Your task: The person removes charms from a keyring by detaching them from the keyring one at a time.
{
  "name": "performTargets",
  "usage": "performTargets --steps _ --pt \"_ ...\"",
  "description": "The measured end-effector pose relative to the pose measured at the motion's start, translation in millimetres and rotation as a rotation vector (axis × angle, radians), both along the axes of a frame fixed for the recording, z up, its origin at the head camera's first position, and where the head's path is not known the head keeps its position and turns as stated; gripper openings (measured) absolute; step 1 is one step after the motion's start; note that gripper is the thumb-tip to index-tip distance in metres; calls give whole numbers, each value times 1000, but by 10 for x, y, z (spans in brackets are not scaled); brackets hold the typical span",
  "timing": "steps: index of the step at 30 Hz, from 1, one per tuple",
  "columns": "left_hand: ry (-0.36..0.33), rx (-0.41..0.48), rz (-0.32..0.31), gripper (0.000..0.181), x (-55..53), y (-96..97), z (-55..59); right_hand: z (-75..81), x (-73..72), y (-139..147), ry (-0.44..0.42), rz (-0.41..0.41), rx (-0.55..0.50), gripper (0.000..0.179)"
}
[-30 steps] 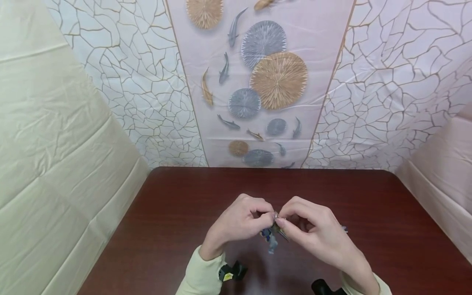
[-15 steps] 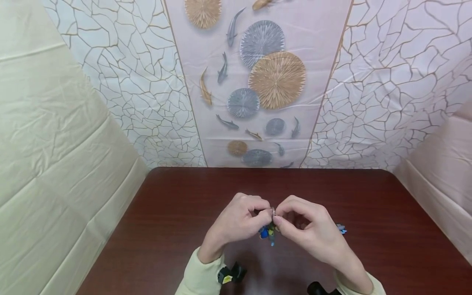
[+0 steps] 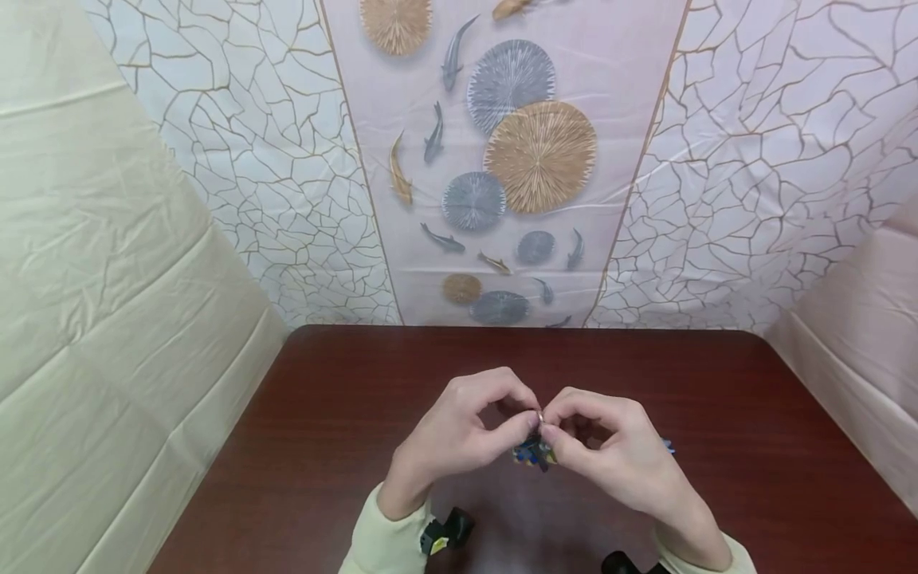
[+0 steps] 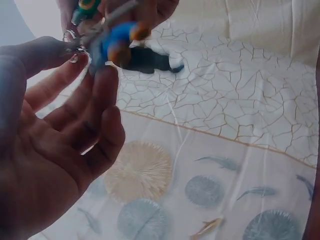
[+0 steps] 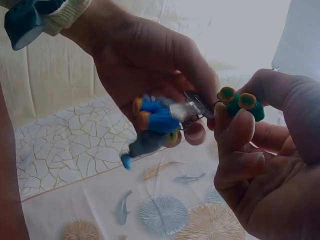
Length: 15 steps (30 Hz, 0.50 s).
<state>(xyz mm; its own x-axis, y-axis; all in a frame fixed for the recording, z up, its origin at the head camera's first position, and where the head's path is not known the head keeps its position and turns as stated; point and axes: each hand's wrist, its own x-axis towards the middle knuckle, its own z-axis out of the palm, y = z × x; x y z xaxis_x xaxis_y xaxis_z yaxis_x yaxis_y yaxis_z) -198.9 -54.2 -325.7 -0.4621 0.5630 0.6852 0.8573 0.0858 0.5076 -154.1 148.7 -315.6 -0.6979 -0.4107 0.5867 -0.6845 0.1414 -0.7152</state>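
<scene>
Just above the table, both hands meet at a small metal ring point(image 3: 541, 417) that carries several little figure charms. My left hand point(image 3: 462, 426) pinches the ring between thumb and index finger, its other fingers loosely bent in the left wrist view. Thumb and fingertips of my right hand point(image 3: 620, 450) pinch at the same spot from the other side. In the right wrist view, a blue figure with orange feet point(image 5: 162, 117) and a dark grey figure point(image 5: 145, 143) hang blurred below the left fingers. A green figure with orange ends point(image 5: 253, 106) lies against the right fingers.
A small light-blue item point(image 3: 669, 446) lies on the dark red-brown table point(image 3: 344, 399), mostly hidden behind the right hand. Patterned cloth point(image 3: 502, 239) hangs at the table's back edge. Pale padded cloth point(image 3: 143, 319) borders the left side.
My left index finger has arched up and the gap above the thumb has widened. The ring and charms have shifted slightly right, and the charms have swung round. The right hand keeps its pinch.
</scene>
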Motion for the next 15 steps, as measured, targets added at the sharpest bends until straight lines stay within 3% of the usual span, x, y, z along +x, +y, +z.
performTargets --steps 3,6,12,15 --pt "88 13 14 10 12 -7 15 7 6 8 19 50 -9 29" --pt "125 5 23 14 27 -21 25 11 7 18 44 130 -29 30" --pt "93 -31 22 13 52 -31 29 0 9 40 72 199 -19 33" --pt "56 -49 -10 13 57 -32 30 -18 2 42 92 215 -20 34"
